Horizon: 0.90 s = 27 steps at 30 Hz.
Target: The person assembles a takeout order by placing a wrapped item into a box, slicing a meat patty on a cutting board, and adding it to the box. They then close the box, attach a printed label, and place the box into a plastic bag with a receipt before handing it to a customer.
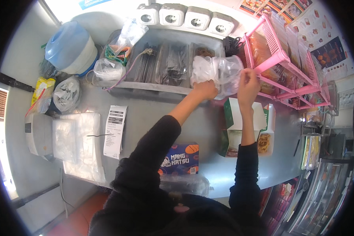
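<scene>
My left hand [206, 89] reaches over the front of the divided grey tray [153, 86]. Its curled fingers touch white plastic pieces [201, 68] in the right compartment; whether they grip any is hidden. Beside these, a clear plastic bag [230, 70] hangs over the tray's right end. My right hand [249, 85] is raised at the bag's right edge, fingertips pinched together on it, close to the pink plastic rack [271, 62]. Below my right forearm stands an open white-and-green carton [240, 115]. An open food box [270, 118] beside it contains browned food [264, 143].
A printed blue box [180, 159] lies near my body. Left of it are a printed receipt [115, 132], stacked plastic sheets [87, 147] and a small grey machine [39, 134]. A blue-lidded container [69, 48] stands at back left. Wall sockets [172, 16] line the back.
</scene>
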### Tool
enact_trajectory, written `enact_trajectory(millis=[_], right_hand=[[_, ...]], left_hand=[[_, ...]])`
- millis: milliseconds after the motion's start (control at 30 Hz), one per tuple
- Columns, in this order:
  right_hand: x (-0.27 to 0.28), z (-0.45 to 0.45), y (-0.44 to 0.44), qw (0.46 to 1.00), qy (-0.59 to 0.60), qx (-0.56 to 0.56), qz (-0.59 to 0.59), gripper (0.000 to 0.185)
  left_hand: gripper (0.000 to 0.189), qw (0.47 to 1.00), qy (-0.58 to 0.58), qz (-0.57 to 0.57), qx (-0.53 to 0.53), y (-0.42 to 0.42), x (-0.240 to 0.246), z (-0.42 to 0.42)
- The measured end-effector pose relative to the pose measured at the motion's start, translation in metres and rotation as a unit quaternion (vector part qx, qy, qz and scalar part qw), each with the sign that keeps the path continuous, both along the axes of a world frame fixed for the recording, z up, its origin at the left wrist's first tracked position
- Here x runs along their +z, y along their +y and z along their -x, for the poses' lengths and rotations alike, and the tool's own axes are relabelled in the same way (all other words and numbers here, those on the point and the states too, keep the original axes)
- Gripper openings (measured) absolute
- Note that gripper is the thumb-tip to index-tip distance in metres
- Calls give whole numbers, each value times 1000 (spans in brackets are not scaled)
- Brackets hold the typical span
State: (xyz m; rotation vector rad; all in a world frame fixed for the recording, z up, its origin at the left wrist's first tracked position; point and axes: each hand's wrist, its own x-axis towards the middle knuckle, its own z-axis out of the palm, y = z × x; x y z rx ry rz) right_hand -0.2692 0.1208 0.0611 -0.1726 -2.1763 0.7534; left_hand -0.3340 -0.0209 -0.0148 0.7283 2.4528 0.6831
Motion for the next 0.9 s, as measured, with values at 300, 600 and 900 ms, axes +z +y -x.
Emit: enact_trajectory(millis=[300,600,900], right_hand=[[72,-235,-83,959,37,-153,-235,14],[-49,-345,-187,783,-377,416,-270,15],[-28,-214,-176,817,-358,395,-220,76]], left_hand=[[28,887,383,-253,56,-122,58,-110],[25,976,81,-138,150,-284,59,-350],[33,932,-9,-158,327,-272,18,-398]])
